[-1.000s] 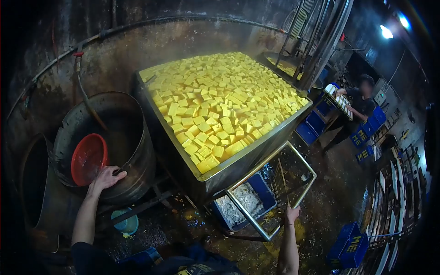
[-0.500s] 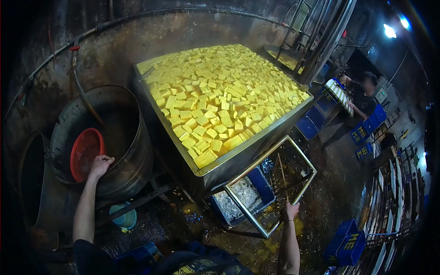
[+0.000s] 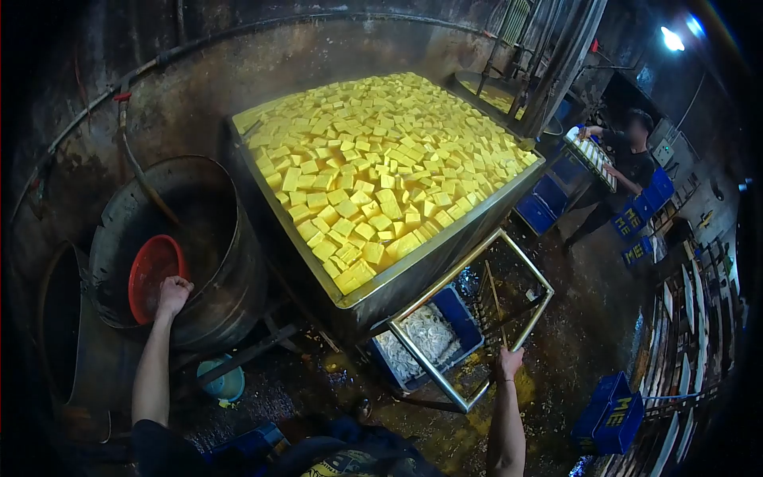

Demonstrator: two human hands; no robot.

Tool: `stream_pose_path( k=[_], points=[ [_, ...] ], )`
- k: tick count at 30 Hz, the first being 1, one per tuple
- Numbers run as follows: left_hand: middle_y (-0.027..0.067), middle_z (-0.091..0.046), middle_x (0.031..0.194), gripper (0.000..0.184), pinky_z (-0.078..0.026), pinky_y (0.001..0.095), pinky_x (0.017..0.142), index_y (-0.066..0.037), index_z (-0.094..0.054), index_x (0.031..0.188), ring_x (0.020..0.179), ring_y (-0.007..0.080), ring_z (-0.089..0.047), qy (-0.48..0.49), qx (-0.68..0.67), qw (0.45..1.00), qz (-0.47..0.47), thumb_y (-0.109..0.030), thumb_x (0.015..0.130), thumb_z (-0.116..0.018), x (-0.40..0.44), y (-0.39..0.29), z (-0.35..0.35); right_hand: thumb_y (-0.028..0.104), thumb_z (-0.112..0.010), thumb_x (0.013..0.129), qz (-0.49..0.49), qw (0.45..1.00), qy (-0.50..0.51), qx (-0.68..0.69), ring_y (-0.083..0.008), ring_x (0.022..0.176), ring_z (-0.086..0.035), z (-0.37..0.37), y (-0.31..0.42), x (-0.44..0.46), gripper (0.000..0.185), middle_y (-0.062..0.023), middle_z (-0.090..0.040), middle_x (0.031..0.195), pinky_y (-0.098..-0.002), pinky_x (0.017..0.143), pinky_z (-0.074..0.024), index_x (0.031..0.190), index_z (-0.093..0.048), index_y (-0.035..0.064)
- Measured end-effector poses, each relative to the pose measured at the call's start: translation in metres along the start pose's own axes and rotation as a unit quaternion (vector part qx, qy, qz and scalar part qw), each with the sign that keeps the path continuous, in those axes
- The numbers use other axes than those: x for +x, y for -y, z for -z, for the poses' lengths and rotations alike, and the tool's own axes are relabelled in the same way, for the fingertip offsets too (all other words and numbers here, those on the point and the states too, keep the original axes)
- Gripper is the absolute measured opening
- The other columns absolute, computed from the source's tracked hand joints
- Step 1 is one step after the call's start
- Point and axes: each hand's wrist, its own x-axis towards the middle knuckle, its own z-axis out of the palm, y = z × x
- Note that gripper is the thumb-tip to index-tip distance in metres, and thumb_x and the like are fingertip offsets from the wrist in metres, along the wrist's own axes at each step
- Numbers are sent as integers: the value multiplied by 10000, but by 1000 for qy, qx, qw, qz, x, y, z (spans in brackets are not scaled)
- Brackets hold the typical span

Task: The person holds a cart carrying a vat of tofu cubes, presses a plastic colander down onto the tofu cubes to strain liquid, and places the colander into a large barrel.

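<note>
My left hand (image 3: 173, 297) is closed at the near rim of a red basin (image 3: 151, 274), which tilts inside a dark metal drum (image 3: 238, 298). My right hand (image 3: 510, 363) is wrapped round a thin stick (image 3: 494, 298), beside the lower right of a metal frame (image 3: 429, 367). Beyond the frame stands a large metal vat (image 3: 381, 306), full of yellow blocks (image 3: 373, 183) in liquid. Below the frame, a blue crate (image 3: 465, 322) holds pale scraps (image 3: 421, 338).
At the right, a person (image 3: 636, 155) holds a tray of white pieces (image 3: 592, 159) near blue crates (image 3: 542, 205). Another blue crate (image 3: 610, 417) lies at the lower right beside slatted racks (image 3: 675, 342). A teal basin (image 3: 222, 380) sits below the drum.
My left hand has closed, its thumb and fingers drawn together at the basin's rim. The view has shifted slightly. The person at the right has moved the tray a little.
</note>
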Motion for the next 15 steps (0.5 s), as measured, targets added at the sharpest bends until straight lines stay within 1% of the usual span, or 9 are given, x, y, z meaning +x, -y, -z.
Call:
stream_pose_path(
  k=[2, 4, 5, 7, 8, 9, 10, 12, 15],
  points=[
    [131, -672, 758, 172, -486, 345, 715, -21, -669, 747, 764, 240, -648, -14, 11, 1000, -8, -190, 719, -656, -13, -19, 7, 182, -648, 705, 3, 1000, -5, -11, -360, 807, -610, 1, 6, -1, 350, -213, -608, 853, -433, 704, -470, 941, -480, -15],
    [136, -667, 743, 178, -486, 345, 701, -15, -668, 748, 754, 229, -647, 3, 3, 999, 35, -189, 713, -657, -26, -45, 19, 178, -646, 707, -2, 1000, 2, -12, -371, 814, -606, -1, 5, 2, 347, -217, -608, 860, -438, 710, -469, 939, -482, -22],
    [136, -667, 743, 178, -486, 345, 701, -15, -668, 748, 754, 229, -647, 4, 3, 999, 38, -189, 713, -657, -23, -40, 17, 172, -643, 710, 5, 1000, -4, -21, -355, 793, -609, -1, 4, 2, 339, -208, -606, 844, -431, 695, -472, 937, -481, -20],
    [105, -668, 744, 103, -483, 321, 685, -10, -653, 717, 715, 188, -633, -4, -6, 1000, 22, -114, 719, -646, -11, -20, 7, 166, -640, 712, 13, 999, -10, -33, -338, 772, -611, -5, -7, 8, 330, -199, -603, 828, -425, 681, -475, 935, -480, -19],
    [105, -668, 744, 103, -483, 321, 685, -10, -653, 717, 715, 188, -633, -4, -7, 1000, 25, -114, 719, -646, -7, -12, 4, 161, -637, 715, 20, 999, -13, -22, -312, 746, -608, -10, -16, 14, 321, -187, -596, 808, -414, 659, -476, 931, -478, -16],
    [122, -668, 749, 137, -484, 335, 692, -10, -659, 729, 735, 206, -639, -1, -17, 1000, 25, -147, 711, -654, -5, -7, 2, 155, -634, 718, 26, 999, -16, -11, -285, 720, -604, -15, -27, 20, 312, -175, -590, 789, -404, 638, -476, 928, -477, -14],
    [139, -667, 755, 174, -484, 349, 700, -10, -665, 741, 755, 225, -645, 0, -27, 999, 25, -180, 703, -663, -2, -2, 0, 155, -634, 718, 27, 999, -14, -13, -285, 720, -604, -19, -33, 24, 312, -175, -590, 789, -404, 638, -476, 928, -477, -14],
    [142, -670, 765, 183, -484, 351, 709, -12, -667, 748, 767, 233, -647, 3, -32, 999, 17, -189, 702, -670, -2, 0, 1, 143, -627, 722, 45, 998, -37, -18, -239, 685, -590, -24, -42, 30, 297, -155, -575, 761, -387, 597, -468, 922, -473, -11],
    [147, -675, 799, 210, -476, 367, 787, -24, -681, 765, 827, 254, -645, 20, 22, 999, 15, -225, 704, -689, -8, -13, 8, 147, -630, 719, 42, 998, -43, -23, -273, 710, -600, -23, -38, 28, 309, -170, -583, 779, -400, 628, -468, 932, -474, -13]
  ],
)
